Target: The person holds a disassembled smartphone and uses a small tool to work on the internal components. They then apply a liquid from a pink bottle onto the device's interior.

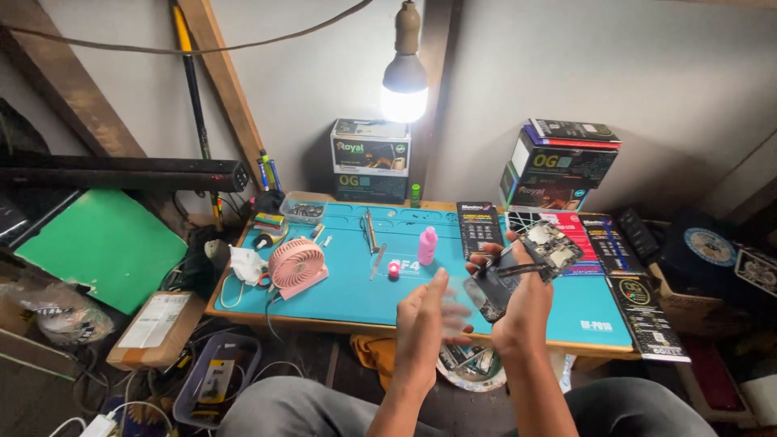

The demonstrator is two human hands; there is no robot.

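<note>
My right hand (pixel 522 311) is raised above the front of the blue work mat (pixel 348 287), shut on an opened phone (pixel 518 271) whose circuit board and inner parts show. A thin dark tool lies across the phone under my thumb. My left hand (pixel 421 324) hovers just left of the phone, palm toward it, fingers apart and blurred, holding nothing.
On the mat stand a pink fan (pixel 295 265), a pink bottle (pixel 426 245), tweezers (pixel 371 231) and a small parts tray (pixel 303 212). Cardboard boxes (pixel 370 158) are stacked at the back under a lit bulb (pixel 404 89). Flat dark packages (pixel 647 311) lie at the right. Below the table sits a bowl (pixel 473 368).
</note>
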